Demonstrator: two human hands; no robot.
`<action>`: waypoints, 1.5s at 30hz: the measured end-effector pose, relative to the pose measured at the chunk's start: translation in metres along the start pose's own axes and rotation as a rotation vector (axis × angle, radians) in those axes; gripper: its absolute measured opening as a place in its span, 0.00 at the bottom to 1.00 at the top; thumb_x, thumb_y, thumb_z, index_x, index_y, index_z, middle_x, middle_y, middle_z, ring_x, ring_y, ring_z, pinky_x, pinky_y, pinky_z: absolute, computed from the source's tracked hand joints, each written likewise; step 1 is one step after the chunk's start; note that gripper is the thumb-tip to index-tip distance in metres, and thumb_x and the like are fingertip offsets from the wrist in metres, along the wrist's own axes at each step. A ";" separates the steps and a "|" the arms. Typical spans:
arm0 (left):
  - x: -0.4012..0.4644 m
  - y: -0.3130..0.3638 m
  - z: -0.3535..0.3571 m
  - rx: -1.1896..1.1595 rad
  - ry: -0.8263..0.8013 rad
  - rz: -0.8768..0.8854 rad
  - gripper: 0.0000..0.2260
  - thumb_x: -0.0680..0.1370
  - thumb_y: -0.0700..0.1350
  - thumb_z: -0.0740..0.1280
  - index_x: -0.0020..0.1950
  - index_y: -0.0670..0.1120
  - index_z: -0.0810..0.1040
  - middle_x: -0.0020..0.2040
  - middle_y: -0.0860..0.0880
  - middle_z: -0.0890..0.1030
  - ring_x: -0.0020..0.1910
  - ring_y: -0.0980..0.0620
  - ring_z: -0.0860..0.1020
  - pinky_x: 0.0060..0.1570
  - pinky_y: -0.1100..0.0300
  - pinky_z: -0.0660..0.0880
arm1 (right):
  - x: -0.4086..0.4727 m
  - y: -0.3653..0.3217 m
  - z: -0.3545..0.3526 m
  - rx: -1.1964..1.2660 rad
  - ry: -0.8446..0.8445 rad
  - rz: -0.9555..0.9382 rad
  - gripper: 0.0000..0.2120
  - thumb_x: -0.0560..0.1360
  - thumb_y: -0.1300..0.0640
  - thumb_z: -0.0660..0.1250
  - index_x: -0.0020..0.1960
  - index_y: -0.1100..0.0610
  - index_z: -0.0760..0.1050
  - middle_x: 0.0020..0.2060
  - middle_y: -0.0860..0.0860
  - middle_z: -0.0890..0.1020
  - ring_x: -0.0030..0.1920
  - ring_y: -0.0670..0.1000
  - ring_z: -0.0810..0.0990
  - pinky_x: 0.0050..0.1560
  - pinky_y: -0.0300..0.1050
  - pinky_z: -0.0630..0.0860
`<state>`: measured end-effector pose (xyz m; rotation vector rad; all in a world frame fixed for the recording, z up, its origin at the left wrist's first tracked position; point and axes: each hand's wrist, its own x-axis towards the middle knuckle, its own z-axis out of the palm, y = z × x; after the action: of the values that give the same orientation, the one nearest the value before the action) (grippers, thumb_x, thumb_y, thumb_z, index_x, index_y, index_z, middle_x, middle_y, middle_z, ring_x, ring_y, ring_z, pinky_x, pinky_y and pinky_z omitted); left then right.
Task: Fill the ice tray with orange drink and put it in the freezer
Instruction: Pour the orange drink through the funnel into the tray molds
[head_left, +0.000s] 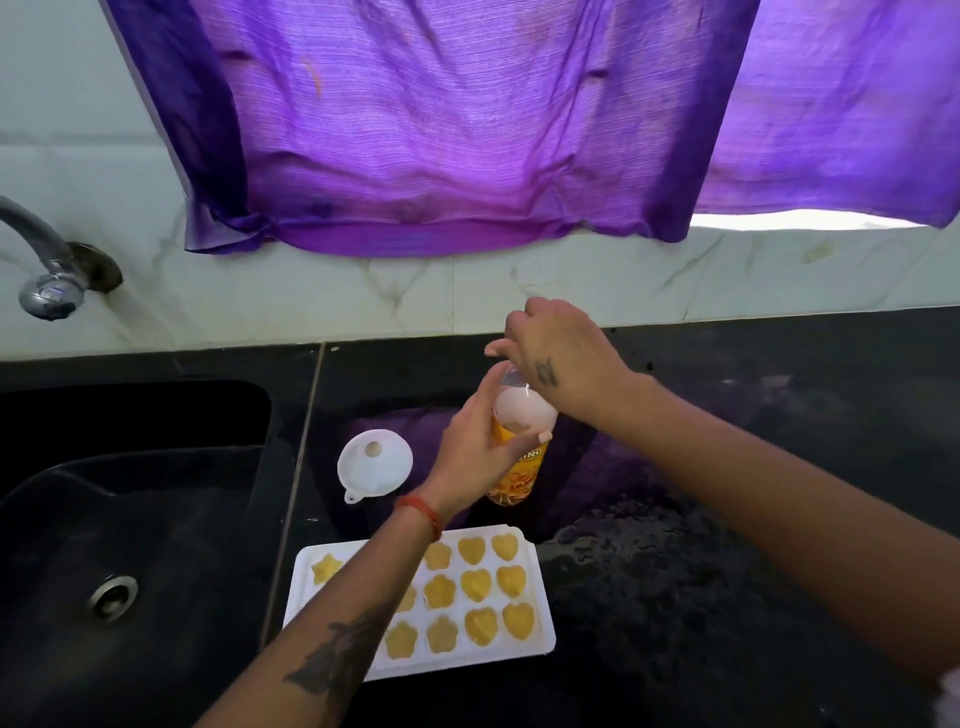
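Already the ice tray (540, 613) on the bench (727, 545) is seen filled; freezing is left. Behind it, the bottle (517, 467) is gripped by the left hand (475, 460), its top pinched by the right hand (558, 353).

White ice tray (540, 597) with yellow-orange star, flower and heart cells, orange-labelled drink bottle (519, 473) clear up top, white funnel (375, 464), black speckled counter (701, 571), black sink (130, 519), purple curtain (441, 130), white grey-veined marble wall (467, 291), red-orange thread on left wrist (420, 512).
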<state>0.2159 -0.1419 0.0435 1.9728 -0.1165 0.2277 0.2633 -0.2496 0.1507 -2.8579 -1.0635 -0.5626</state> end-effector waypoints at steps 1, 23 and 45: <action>0.002 -0.002 -0.006 -0.022 -0.044 -0.021 0.34 0.70 0.51 0.73 0.72 0.58 0.59 0.65 0.52 0.75 0.59 0.52 0.75 0.57 0.51 0.76 | 0.002 0.006 -0.006 0.094 -0.059 -0.025 0.19 0.79 0.46 0.59 0.54 0.61 0.77 0.46 0.55 0.79 0.43 0.49 0.73 0.45 0.41 0.70; 0.012 -0.005 -0.017 -0.080 -0.213 -0.051 0.34 0.72 0.49 0.73 0.72 0.59 0.57 0.65 0.52 0.74 0.60 0.51 0.75 0.58 0.53 0.75 | -0.025 0.023 0.001 0.185 -0.092 0.005 0.15 0.81 0.50 0.54 0.58 0.60 0.71 0.49 0.54 0.79 0.44 0.49 0.73 0.45 0.41 0.71; -0.006 -0.005 -0.002 -0.014 -0.031 0.021 0.36 0.70 0.53 0.73 0.72 0.63 0.55 0.65 0.55 0.74 0.58 0.54 0.77 0.54 0.56 0.77 | -0.042 0.007 0.015 0.512 0.135 0.424 0.19 0.76 0.40 0.60 0.56 0.54 0.75 0.41 0.47 0.81 0.40 0.47 0.77 0.38 0.40 0.68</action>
<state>0.2109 -0.1387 0.0385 1.9624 -0.1592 0.2092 0.2430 -0.2786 0.1222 -2.4370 -0.4649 -0.3735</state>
